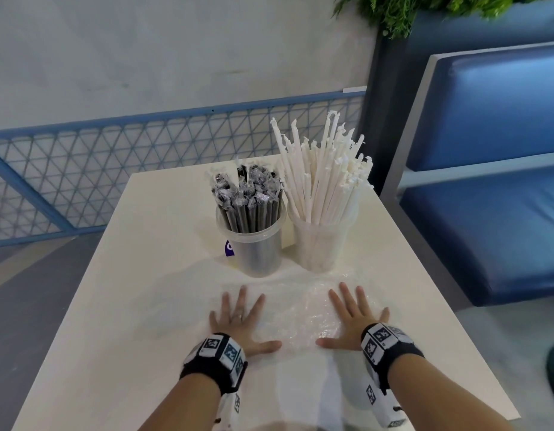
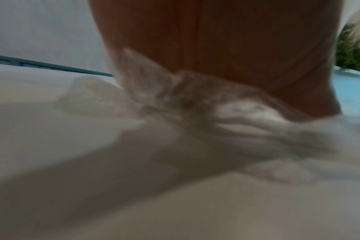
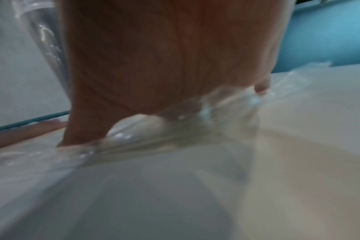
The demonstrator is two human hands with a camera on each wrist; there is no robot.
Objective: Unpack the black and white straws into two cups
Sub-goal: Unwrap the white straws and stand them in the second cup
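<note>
Head view, left hand (image 1: 238,318) and right hand (image 1: 353,315) flat, fingers spread apart, pressing crumpled clear plastic wrap (image 1: 300,309) on the white bench (image 1: 145,275), bare bench either side, black straws (image 1: 251,197) and white straws (image 1: 322,172) upright in two clear cups just beyond the fingertips.

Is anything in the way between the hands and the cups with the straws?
Nothing visible. The left hand and right hand lie flat on the crumpled clear plastic bag. Beyond their fingertips there is bare table, then the black-straw cup and white-straw cup.
</note>
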